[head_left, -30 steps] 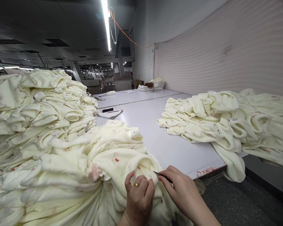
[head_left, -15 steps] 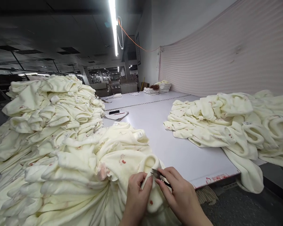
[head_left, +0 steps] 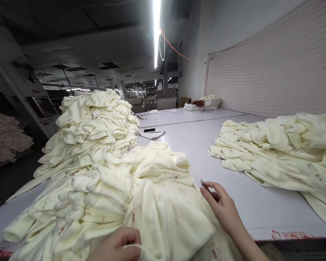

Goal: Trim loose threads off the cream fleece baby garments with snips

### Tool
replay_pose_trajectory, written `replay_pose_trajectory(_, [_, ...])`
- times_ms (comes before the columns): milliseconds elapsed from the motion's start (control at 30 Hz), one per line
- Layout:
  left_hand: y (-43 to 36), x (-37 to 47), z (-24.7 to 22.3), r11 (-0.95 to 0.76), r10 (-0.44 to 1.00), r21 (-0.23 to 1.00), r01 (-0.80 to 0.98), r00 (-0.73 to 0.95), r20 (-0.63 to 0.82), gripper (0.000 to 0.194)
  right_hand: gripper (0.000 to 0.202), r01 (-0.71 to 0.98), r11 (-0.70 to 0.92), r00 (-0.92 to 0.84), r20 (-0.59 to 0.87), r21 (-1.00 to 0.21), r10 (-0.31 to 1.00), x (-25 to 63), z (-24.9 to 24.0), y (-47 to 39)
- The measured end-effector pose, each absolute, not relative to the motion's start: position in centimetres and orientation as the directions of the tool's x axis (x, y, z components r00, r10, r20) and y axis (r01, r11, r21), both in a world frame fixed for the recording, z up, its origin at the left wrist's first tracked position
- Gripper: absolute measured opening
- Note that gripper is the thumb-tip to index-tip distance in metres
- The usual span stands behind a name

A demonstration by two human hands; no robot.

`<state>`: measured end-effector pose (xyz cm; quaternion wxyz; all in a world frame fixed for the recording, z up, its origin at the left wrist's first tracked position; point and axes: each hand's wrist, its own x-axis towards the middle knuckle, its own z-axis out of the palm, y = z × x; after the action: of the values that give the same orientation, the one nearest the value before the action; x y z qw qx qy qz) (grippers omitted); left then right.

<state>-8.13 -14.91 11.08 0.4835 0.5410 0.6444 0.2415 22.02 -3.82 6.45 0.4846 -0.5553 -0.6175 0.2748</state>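
Observation:
A pale yellow fleece garment [head_left: 174,217] with small red prints lies spread in front of me, partly blurred. My left hand [head_left: 118,244] is closed on its near edge, low in the picture. Right of the garment, above the white tabletop, my right hand [head_left: 220,203] holds small dark thread snips [head_left: 208,189], their points facing up and left. The snips are apart from the cloth. Beyond my left hand, more garments of the same kind make a heap [head_left: 103,127]; a white label [head_left: 180,159] shows on one of the nearer ones.
More pale yellow garments [head_left: 271,152] lie along the table's right side. On the white table [head_left: 184,137] are a notepad [head_left: 152,135] with a dark phone-like object [head_left: 149,130]. Folded white stacks [head_left: 210,102] stand at the back. Pinkish cloth [head_left: 5,136] is piled at far left.
My left hand has moved down and left, drawing the garment's edge along. The right hand with the snips has come away from the cloth. The view has turned left.

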Motion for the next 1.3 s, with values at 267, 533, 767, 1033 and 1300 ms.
replay_pose_trajectory(267, [-13.4,-6.5,13.5,0.143,0.847,0.574,0.806,0.2,-0.493,0.014,0.026,0.207,0.243,0.145,0.275,-0.948,0.95,17.3,7.4,8.0])
replay_pose_trajectory(533, [-5.6,0.6,13.0,-0.35,0.936,0.636,0.687,0.224,0.273,0.049,0.037,-0.071,0.14,-0.09,0.146,-0.988,0.985,16.6,7.5,0.9])
replay_pose_trajectory(767, [-1.9,4.3,7.9,-0.384,0.913,0.411,0.827,0.272,0.304,0.022,0.03,-0.163,-0.068,0.079,-0.082,-0.984,0.993,21.2,3.7,-0.6])
replay_pose_trajectory(1033, [-5.0,5.0,7.3,-0.454,0.866,0.161,0.876,0.392,0.309,0.014,0.032,-0.318,-0.102,0.072,-0.132,-0.943,0.989,20.6,4.1,3.2])
replay_pose_trajectory(1300, [-5.6,4.9,6.8,-0.599,0.755,0.282,0.75,0.411,0.51,0.018,0.033,-0.499,-0.183,-0.146,-0.126,-0.847,0.981,20.6,5.8,0.0])
